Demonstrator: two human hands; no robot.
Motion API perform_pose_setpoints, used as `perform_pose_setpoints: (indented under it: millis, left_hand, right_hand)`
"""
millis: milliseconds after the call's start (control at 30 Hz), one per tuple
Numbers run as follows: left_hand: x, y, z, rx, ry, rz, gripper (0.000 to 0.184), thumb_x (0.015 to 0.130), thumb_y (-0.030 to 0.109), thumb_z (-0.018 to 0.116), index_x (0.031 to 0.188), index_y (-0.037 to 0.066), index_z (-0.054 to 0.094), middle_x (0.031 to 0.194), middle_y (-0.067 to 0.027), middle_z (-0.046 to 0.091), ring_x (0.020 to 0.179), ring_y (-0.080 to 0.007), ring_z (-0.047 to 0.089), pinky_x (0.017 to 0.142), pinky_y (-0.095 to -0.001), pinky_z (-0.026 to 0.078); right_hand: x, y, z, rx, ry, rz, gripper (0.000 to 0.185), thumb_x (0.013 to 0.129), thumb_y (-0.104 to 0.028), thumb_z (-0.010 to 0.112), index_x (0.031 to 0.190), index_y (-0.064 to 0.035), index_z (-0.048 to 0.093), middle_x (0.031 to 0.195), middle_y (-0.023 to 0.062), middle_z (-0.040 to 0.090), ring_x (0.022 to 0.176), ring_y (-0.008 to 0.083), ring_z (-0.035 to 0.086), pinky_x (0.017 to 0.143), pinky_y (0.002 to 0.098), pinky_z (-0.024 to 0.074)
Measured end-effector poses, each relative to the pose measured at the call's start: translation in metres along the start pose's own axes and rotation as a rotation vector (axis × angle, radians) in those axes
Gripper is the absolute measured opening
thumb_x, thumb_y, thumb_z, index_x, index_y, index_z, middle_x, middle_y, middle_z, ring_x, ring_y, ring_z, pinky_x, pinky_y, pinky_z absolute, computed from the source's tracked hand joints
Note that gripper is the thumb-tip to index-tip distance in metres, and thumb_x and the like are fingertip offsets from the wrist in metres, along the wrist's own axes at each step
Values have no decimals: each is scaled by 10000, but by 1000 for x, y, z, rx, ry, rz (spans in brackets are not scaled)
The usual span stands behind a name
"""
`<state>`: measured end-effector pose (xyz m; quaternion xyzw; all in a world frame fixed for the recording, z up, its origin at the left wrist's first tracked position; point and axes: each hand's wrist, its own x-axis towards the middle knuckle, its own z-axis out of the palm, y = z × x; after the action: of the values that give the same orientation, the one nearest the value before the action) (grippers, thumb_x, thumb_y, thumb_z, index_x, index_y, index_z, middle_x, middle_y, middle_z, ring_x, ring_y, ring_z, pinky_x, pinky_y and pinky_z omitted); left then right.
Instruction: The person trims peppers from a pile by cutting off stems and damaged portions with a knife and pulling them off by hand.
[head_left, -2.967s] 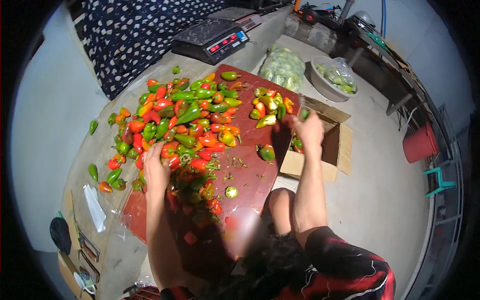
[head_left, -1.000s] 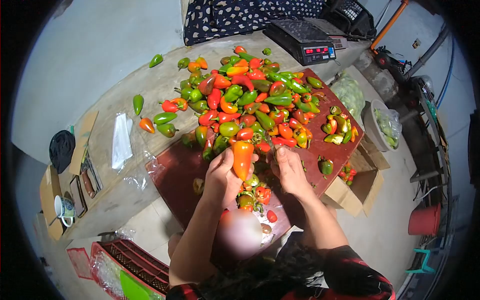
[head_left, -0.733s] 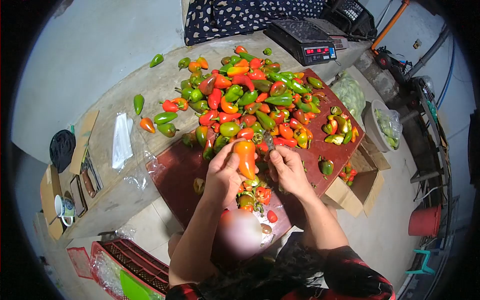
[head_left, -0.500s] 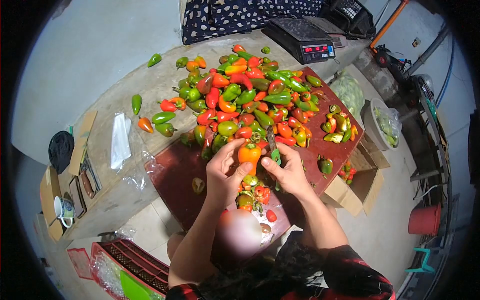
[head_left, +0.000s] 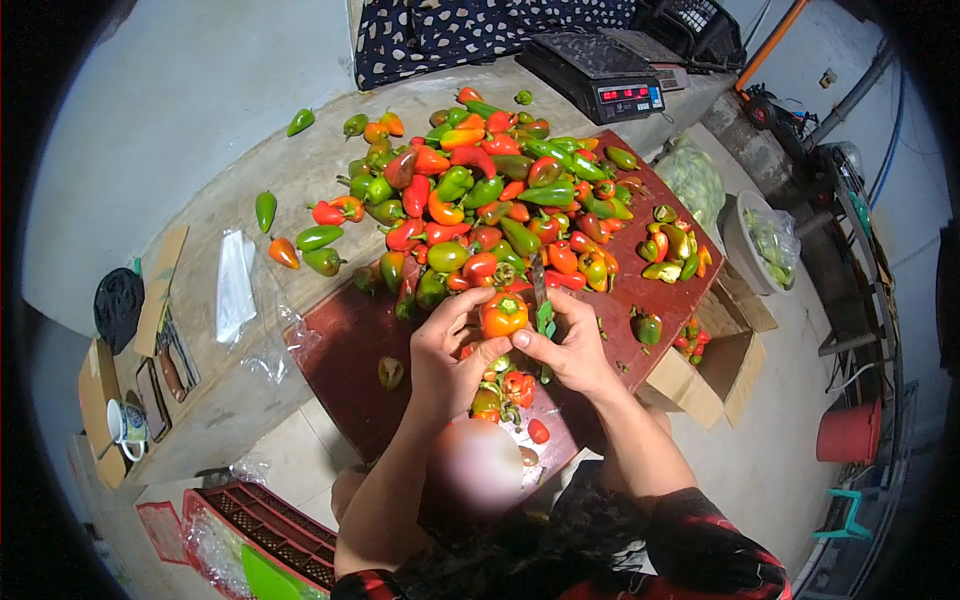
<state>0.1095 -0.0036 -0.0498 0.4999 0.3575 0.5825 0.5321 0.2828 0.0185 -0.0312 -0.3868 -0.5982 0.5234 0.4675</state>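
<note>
**Holding a glossy orange pepper (head_left: pixel 503 314) between both hands**

Grips the pepper between thumb and fingers of the left hand (head_left: pixel 445 350), with its green stem end facing up toward the camera. Has the right hand (head_left: pixel 575 350) closed on a green-handled knife (head_left: pixel 545 318), with its dark blade pointing away from the body, beside the pepper. Rests the right thumb against the pepper's near right side. Holds both above a dark red table (head_left: pixel 340 345), just on the near side of a large heap of red, green and orange peppers (head_left: pixel 485 195) spread over table and grey concrete ledge (head_left: pixel 200 265).

Has cut pepper pieces (head_left: pixel 517 388) on the table below the hands, and a small group of opened peppers (head_left: pixel 677 250) farther right. Has an open brown cardboard box (head_left: pixel 735 375) beside the table's right edge, with peppers inside.

Faces a black digital scale (head_left: pixel 600 80) with a lit red display on the ledge beyond the heap. Has a brown-handled kitchen knife (head_left: pixel 170 374) and a patterned white mug (head_left: pixel 127 425) at far left, and a red plastic crate (head_left: pixel 275 525) at lower left.
</note>
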Motion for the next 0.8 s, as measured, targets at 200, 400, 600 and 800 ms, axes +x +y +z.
perform_pose_setpoints:
  millis: [200,400,600,800]
  left_hand:
    - [-1,-2,3,-46,29,-23,519,824,-5,755,1289,-59,529,1182,-146,633,1079,-192,640,924,-313,524]
    - [-1,1,2,12,0,-18,537,849,-23,726,1307,-111,462,1212,-203,625,1124,-239,631,975,-350,516]
    - [0,0,3,-91,40,-36,533,819,-23,749,1301,-67,524,1163,-147,652,1048,-179,650,881,-307,545]
    - [1,-1,4,-70,46,-46,572,811,-9,766,1321,-67,512,1149,-139,659,1021,-168,657,860,-302,550]
  right_hand:
    - [0,0,-2,-24,1,-26,248,850,-175,780,999,-36,639,753,-74,537,682,20,458,603,203,383]
    - [3,-6,1,-76,19,-122,267,877,-192,743,1051,-13,647,826,-35,605,726,41,520,634,214,415]
    - [0,-1,-14,173,-82,170,303,912,-242,700,1088,-2,638,836,-22,621,731,46,539,632,215,422]
    - [1,-3,-10,218,-116,133,349,903,-246,707,1135,3,628,863,-24,639,774,63,560,685,240,457]
